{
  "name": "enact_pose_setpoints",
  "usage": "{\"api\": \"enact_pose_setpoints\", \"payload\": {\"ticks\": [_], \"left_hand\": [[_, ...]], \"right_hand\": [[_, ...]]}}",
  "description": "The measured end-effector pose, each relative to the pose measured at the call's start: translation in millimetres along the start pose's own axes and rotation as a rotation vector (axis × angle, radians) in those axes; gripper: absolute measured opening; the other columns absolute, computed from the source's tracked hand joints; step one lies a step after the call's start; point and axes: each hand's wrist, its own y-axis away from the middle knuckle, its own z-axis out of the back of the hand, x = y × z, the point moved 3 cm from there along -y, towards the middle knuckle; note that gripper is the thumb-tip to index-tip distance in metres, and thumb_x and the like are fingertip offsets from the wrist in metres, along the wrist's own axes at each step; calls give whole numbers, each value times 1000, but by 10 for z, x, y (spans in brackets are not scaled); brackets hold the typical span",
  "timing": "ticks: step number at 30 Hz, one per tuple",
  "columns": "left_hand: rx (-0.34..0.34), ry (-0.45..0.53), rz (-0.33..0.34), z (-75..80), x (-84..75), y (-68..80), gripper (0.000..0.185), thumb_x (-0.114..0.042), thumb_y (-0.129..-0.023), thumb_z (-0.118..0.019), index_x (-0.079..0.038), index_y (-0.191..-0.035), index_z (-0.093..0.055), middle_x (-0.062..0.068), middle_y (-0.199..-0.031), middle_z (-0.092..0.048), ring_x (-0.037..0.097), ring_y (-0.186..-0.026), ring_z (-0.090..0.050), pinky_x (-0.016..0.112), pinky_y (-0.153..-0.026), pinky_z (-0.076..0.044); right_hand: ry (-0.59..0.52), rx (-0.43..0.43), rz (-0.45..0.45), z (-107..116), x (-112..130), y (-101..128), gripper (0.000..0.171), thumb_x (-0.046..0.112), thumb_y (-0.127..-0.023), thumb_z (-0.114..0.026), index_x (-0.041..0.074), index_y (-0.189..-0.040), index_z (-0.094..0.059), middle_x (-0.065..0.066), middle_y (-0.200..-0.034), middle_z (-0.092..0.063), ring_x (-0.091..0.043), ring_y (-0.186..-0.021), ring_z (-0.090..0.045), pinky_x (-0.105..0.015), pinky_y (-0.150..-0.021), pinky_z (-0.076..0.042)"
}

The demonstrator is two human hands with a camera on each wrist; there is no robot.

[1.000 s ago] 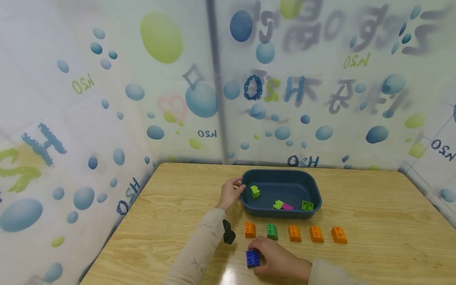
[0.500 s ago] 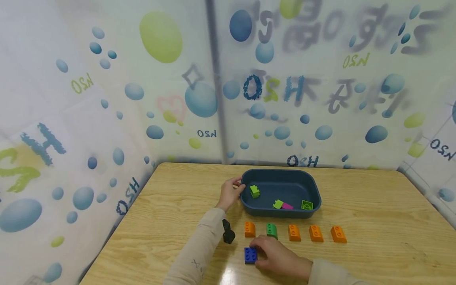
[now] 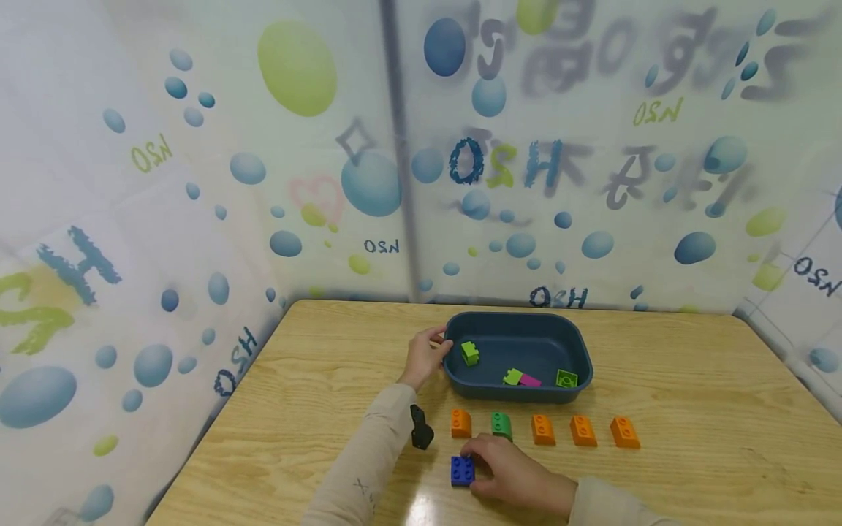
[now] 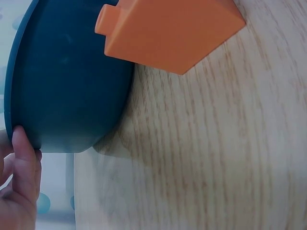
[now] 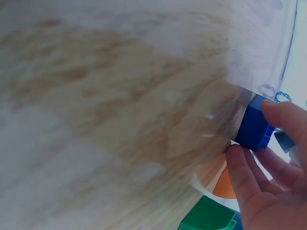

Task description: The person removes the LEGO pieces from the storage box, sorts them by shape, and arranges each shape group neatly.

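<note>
My right hand (image 3: 503,471) rests on the wooden table (image 3: 691,438) near the front edge and pinches a blue brick (image 3: 463,470) between thumb and fingers; the right wrist view shows that blue brick (image 5: 254,128) held at the fingertips (image 5: 278,111). My left hand (image 3: 427,352) holds the left rim of a dark blue tub (image 3: 579,349), with a finger (image 4: 24,153) curled on the tub's edge (image 4: 62,86). Inside the tub lie three light green bricks (image 3: 470,353) and a pink piece (image 3: 530,380).
A row of bricks lies in front of the tub: an orange brick (image 3: 461,423), a green one (image 3: 502,425), then three more orange ones (image 3: 583,430). A small black object (image 3: 421,429) sits by my left sleeve. Printed curtain walls close in the table at the back and left.
My right hand slid the blue brick a little to the left and toward the row. The left hand stayed on the tub's rim.
</note>
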Motion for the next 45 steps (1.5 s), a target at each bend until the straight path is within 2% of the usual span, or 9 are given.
{"api": "enact_pose_setpoints", "payload": {"ticks": [4,12,20,24,28,30,36,40,45], "left_hand": [[-3,4,-7,-1,-2,1,34,-5,-85,-57,3,-119,-54,13,-85,-54,24,-58,-56,43,-51,-53],[-1,10,-14,-1,-10,10,34,-4,-85,-57,3,-119,-54,14,-85,-54,26,-59,-57,43,-50,-52],[-3,16,-12,14,-12,11,34,-4,-86,-57,3,-119,-53,14,-86,-54,33,-64,-58,44,-50,-52],[-5,15,-16,12,-4,5,34,-4,-85,-57,3,-118,-54,15,-85,-54,35,-65,-58,44,-50,-52],[-2,16,-25,7,-1,4,34,-4,-85,-57,4,-118,-54,15,-85,-54,36,-65,-58,44,-50,-52],[-3,18,-28,4,-3,7,34,-4,-85,-57,4,-118,-54,15,-85,-54,35,-64,-58,44,-50,-52],[-4,10,-37,12,-7,9,33,-4,-85,-58,4,-117,-55,14,-84,-54,22,-56,-55,43,-49,-52],[1,-2,-38,8,3,10,33,-4,-85,-58,4,-117,-55,14,-85,-55,13,-52,-52,42,-49,-52],[-3,-7,-40,8,-1,7,33,-4,-85,-57,3,-117,-55,14,-85,-54,12,-52,-52,42,-49,-52]], "right_hand": [[5,3,0,4,4,0,32,19,-75,-70,9,-103,-60,9,-95,-55,-2,-81,-48,-23,-77,-47],[-37,3,-17,35,-8,84,40,24,-75,-70,10,-110,-58,9,-102,-55,-3,-86,-49,-24,-79,-48],[-102,-50,1,258,54,194,37,22,-78,-68,4,-110,-58,-3,-102,-57,-14,-84,-54,-26,-73,-50],[-68,-126,59,452,85,232,31,21,-80,-66,2,-105,-60,-6,-97,-59,-19,-82,-56,-29,-70,-52],[6,-256,142,718,89,282,25,16,-79,-67,2,-99,-62,-9,-91,-61,-18,-76,-58,-26,-63,-52],[53,-329,148,853,34,302,22,14,-78,-67,2,-97,-62,-9,-89,-61,-16,-74,-58,-23,-60,-52],[134,-516,22,1200,-350,306,16,9,-79,-66,3,-94,-63,-8,-87,-62,-12,-71,-58,-22,-61,-51],[109,-513,-63,1327,-571,281,19,8,-80,-65,-2,-97,-62,-8,-86,-63,-15,-72,-59,-25,-61,-52],[140,-462,-93,1384,-676,227,23,8,-80,-64,-5,-99,-60,-10,-87,-62,-19,-73,-59,-30,-62,-52]]}}
